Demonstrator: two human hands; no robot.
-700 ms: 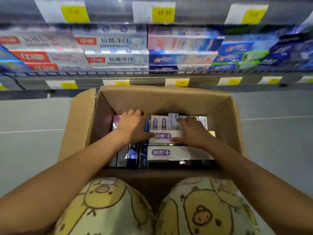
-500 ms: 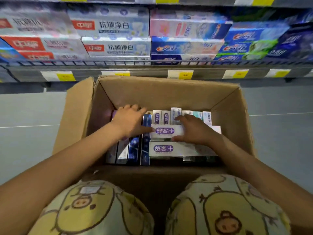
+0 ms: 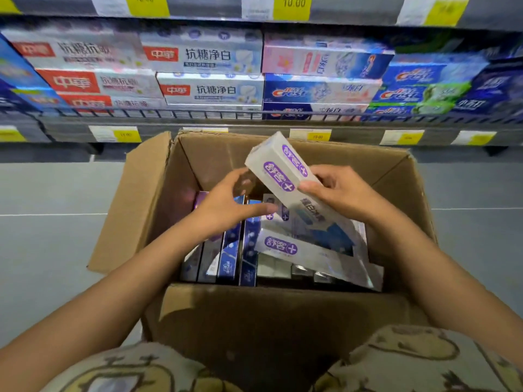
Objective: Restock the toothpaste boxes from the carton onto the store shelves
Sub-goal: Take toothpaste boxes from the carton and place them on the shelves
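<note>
Sitting open on the grey floor [image 3: 56, 250] below the shelf: a brown carton [image 3: 283, 321], flaps up, left flap splayed outward. Standing on edge along its left side: a row of dark blue and purple toothpaste boxes [image 3: 226, 250]. Lying flat across the right side: a white box with a purple logo [image 3: 305, 254], resting on more packs beneath, those too shadowed to make out.

Gripping a white toothpaste box [image 3: 285, 176] near its middle: the right hand [image 3: 339, 193], fingers curled closed around it, the box tilted with its far end raised above the carton's back wall. Hovering just beside the lifted box's lower edge: the left hand [image 3: 226, 205], fingers half spread and relaxed, holding nothing, whether touching the box unclear.

Filling the store shelf [image 3: 254, 123] behind: stacked toothpaste packs [image 3: 203, 89], red-and-white ones to the left, blue Crest ones to the right, behind a low wire rail. Running along the shelf edges: yellow price tags [image 3: 293, 5].
</note>
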